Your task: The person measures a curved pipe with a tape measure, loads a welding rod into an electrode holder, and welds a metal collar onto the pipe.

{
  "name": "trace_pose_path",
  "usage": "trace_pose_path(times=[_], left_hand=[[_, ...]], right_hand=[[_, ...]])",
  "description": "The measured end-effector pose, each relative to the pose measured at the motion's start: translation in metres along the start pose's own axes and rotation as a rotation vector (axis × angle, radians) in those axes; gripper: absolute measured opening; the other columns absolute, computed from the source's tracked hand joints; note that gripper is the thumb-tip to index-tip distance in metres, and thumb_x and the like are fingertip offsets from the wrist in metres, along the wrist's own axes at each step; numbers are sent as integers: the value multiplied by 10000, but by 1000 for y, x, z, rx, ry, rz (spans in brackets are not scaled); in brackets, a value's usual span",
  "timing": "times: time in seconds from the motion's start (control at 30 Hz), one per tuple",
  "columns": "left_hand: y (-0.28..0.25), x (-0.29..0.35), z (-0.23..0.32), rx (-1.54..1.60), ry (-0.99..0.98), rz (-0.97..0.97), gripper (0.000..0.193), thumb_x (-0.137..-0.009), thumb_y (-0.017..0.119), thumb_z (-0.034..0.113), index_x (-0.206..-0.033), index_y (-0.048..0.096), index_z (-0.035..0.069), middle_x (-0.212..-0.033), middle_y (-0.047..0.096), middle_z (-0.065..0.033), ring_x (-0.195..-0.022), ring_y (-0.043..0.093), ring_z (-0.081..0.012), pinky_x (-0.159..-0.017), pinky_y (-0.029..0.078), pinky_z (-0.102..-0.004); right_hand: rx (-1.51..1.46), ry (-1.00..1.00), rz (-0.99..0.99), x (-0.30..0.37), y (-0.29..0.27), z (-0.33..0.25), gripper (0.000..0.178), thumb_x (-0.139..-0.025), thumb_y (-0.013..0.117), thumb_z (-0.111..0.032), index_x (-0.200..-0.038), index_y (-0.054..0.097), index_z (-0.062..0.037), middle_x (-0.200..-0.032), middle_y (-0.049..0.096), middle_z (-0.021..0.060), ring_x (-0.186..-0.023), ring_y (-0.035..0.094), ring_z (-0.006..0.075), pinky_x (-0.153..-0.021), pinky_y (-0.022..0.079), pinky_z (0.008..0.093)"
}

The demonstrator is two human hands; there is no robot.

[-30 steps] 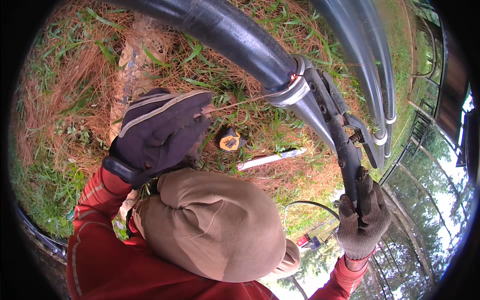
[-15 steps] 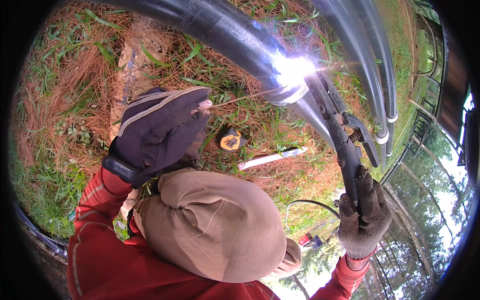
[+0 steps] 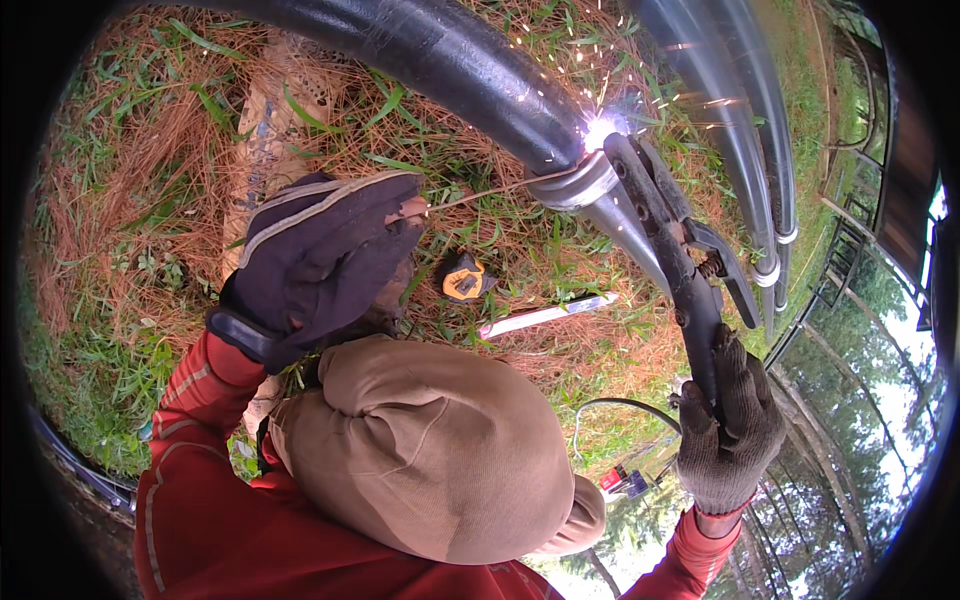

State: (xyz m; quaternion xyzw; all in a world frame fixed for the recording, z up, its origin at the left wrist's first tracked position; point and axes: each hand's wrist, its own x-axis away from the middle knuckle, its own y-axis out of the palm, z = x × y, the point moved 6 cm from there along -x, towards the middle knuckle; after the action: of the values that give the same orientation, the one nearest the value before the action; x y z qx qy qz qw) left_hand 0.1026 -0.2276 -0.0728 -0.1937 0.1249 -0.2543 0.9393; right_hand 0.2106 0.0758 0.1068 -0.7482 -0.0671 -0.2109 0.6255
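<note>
My left hand [image 3: 320,260], in a dark glove with a grey edge, is closed with its fingertips on a thin brown rod [image 3: 480,193]. The rod runs right to the joint of a black pipe [image 3: 450,70] and a silver collar [image 3: 575,188]. A narrower grey pipe [image 3: 625,235] leaves the collar. In a grey knit glove, my right hand [image 3: 735,430] wraps round the handle of a black welding electrode holder [image 3: 685,270]. Its jaws are at the joint, beside a small bright arc [image 3: 603,128]. Glare hides any electrode there. Sparks spray up and right.
A black and yellow tape measure [image 3: 463,278] and a pale flat bar [image 3: 550,315] lie on grass and pine needles. More black pipes [image 3: 720,110] stand at right. A tan cloth hood [image 3: 430,450] fills the lower middle; a cable [image 3: 625,402] curves behind it.
The arc has shrunk from a broad white glare to a small bright point, slightly farther right. Sparks now fly, and the collar shows clearly. Both hands have hardly moved.
</note>
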Motion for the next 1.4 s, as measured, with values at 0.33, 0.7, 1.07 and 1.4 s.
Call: trace_pose_path(times=[0.33,0.7,1.07,1.4], left_hand=[[2,3,-4,10,-49,-6,372,-905,818,61,-1267,752,4,-1036,823,-104,-905,784,-265,-824,604,-392],[3,1,-2,68,-53,45,390,-907,804,32,-1290,744,-9,-1022,819,-116,-897,780,-246,-819,601,-372],[1,2,-2,22,3,41,402,-902,812,38,-1296,745,-4,-1032,821,-112,-910,781,-248,-833,603,-375],[-6,1,-2,0,-140,-17,388,-911,811,64,-1288,746,2,-1037,813,-130,-901,777,-255,-830,605,-382]], right_hand=[[-59,20,46,3,-3,4,599,-805,743,-43,-1402,703,-13,-1098,758,211,-777,770,325,-696,600,387],[-39,-20,43,2,-1,-2,551,-818,728,-24,-1369,715,5,-1089,758,198,-812,759,288,-740,578,364],[-12,-58,69,-2,0,-3,547,-797,764,-17,-1343,727,-8,-1078,764,211,-721,771,323,-635,590,378],[-50,-5,58,5,5,7,561,-804,763,-31,-1363,719,-8,-1093,762,205,-753,774,316,-652,589,372]])
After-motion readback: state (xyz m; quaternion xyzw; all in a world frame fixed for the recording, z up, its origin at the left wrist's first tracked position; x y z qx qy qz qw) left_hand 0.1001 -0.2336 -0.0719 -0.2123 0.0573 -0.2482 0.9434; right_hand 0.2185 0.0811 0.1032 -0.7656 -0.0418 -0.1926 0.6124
